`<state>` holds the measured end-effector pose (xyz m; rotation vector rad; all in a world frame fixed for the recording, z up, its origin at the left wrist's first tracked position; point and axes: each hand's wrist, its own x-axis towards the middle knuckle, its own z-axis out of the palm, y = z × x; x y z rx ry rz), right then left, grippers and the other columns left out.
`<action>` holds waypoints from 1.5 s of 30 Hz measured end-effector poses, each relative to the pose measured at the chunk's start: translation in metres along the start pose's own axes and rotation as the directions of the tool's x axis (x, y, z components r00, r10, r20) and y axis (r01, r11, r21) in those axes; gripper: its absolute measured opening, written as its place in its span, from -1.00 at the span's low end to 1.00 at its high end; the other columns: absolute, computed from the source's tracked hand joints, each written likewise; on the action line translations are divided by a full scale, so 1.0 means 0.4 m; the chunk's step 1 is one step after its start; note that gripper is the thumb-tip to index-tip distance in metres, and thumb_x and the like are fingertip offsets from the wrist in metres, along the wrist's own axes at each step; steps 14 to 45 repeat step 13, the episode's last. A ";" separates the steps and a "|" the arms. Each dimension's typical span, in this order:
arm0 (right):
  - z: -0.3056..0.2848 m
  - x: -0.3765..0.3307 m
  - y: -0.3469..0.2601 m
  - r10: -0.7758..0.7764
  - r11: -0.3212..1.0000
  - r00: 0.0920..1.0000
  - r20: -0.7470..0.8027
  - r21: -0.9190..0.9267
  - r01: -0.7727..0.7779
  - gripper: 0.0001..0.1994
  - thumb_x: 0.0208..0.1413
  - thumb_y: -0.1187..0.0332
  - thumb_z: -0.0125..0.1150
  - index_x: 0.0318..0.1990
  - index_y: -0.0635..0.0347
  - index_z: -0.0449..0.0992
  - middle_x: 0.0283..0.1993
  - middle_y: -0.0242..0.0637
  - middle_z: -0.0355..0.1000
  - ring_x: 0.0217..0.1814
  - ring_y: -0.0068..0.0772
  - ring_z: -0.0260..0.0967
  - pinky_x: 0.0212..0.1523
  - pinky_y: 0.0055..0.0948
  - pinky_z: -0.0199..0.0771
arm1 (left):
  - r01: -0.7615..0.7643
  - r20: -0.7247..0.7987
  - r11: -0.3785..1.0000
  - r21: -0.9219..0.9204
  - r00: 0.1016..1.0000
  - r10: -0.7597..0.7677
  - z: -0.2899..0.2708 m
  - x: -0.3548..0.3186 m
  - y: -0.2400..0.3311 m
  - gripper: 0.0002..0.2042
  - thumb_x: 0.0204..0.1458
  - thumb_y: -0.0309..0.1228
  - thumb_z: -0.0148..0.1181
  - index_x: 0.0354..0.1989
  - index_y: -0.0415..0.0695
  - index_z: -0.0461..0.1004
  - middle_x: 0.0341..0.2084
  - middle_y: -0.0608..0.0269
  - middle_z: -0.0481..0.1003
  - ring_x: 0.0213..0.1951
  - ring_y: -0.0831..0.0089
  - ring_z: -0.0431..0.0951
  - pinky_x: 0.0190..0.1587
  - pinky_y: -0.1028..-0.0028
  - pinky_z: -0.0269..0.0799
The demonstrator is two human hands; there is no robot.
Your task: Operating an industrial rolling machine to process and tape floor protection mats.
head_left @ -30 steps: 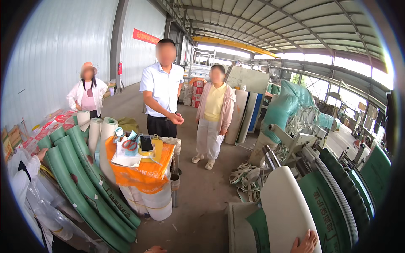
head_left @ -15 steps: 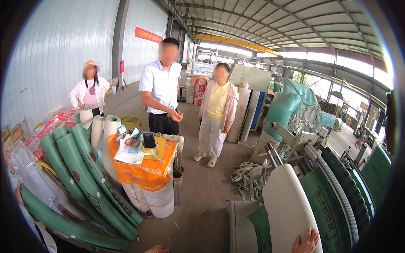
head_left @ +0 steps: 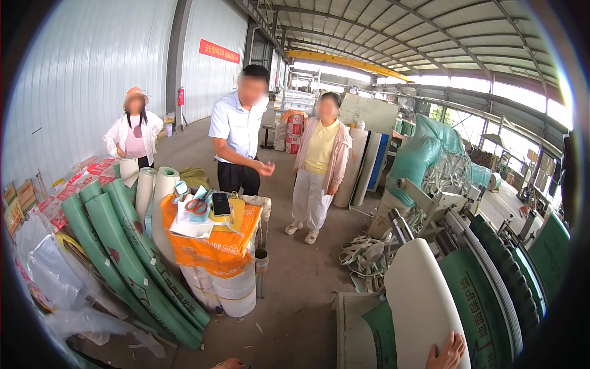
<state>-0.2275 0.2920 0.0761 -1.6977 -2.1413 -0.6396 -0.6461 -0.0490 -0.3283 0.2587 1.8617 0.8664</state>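
My right hand [head_left: 447,352] lies on the edge of a pale curved sheet [head_left: 424,301] at the lower right, fingers stretched out and somewhat apart. Green printed sheeting [head_left: 476,301] runs down beside it on a machine with rollers [head_left: 482,255]. A smaller piece of green sheet [head_left: 380,332] shows left of the pale sheet. At the bottom edge, only the top of my left hand [head_left: 232,363] is in the picture, with a band at the wrist; its fingers are mostly cut off. Nothing is seen in it.
Several green rolls [head_left: 132,246] lean at the left, near clear plastic film [head_left: 92,323]. An orange-covered stack [head_left: 212,243] holds red-handled scissors [head_left: 196,206] and a phone [head_left: 221,205]. Three people stand beyond. Tangled strips [head_left: 369,258] lie before the machine.
A green roll that lay across the lower left, with another person's hand at its end, is gone from there; plastic film shows instead. The white-shirted person leans forward more. My hands stay put.
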 end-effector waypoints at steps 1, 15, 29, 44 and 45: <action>0.003 -0.001 0.001 0.001 1.000 1.000 0.000 0.000 -0.001 -0.40 0.10 0.07 0.27 0.26 0.06 0.30 0.23 -0.18 0.31 0.23 -0.08 0.26 0.21 -0.14 0.31 | -0.022 -0.015 0.997 -0.079 1.000 0.021 0.003 -0.017 0.006 -0.68 0.21 -0.24 0.11 0.03 -0.17 0.51 -0.02 0.02 0.52 0.02 0.23 0.50 0.01 0.35 0.40; 0.002 -0.004 0.009 0.005 1.000 1.000 0.018 -0.004 -0.005 -0.36 0.08 0.05 0.28 0.27 0.09 0.28 0.25 -0.17 0.29 0.26 -0.09 0.23 0.23 -0.17 0.29 | -0.107 0.050 0.949 0.297 0.994 0.096 -0.059 -0.156 0.161 -0.61 0.15 -0.17 0.18 0.09 -0.09 0.49 0.03 -0.16 0.47 0.09 0.01 0.46 0.13 0.21 0.33; 0.002 -0.004 0.009 0.005 1.000 1.000 0.018 -0.004 -0.005 -0.36 0.08 0.05 0.28 0.27 0.09 0.28 0.25 -0.17 0.29 0.26 -0.09 0.23 0.23 -0.17 0.29 | -0.107 0.050 0.949 0.297 0.994 0.096 -0.059 -0.156 0.161 -0.61 0.15 -0.17 0.18 0.09 -0.09 0.49 0.03 -0.16 0.47 0.09 0.01 0.46 0.13 0.21 0.33; 0.002 -0.004 0.009 0.005 1.000 1.000 0.018 -0.004 -0.005 -0.36 0.08 0.05 0.28 0.27 0.09 0.28 0.25 -0.17 0.29 0.26 -0.09 0.23 0.23 -0.17 0.29 | -0.107 0.050 0.949 0.297 0.994 0.096 -0.059 -0.156 0.161 -0.61 0.15 -0.17 0.18 0.09 -0.09 0.49 0.03 -0.16 0.47 0.09 0.01 0.46 0.13 0.21 0.33; 0.002 -0.004 0.009 0.005 1.000 1.000 0.018 -0.004 -0.005 -0.36 0.08 0.05 0.28 0.27 0.09 0.28 0.25 -0.17 0.29 0.26 -0.09 0.23 0.23 -0.17 0.29 | -0.107 0.050 0.949 0.297 0.994 0.096 -0.059 -0.156 0.161 -0.61 0.15 -0.17 0.18 0.09 -0.09 0.49 0.03 -0.16 0.47 0.09 0.01 0.46 0.13 0.21 0.33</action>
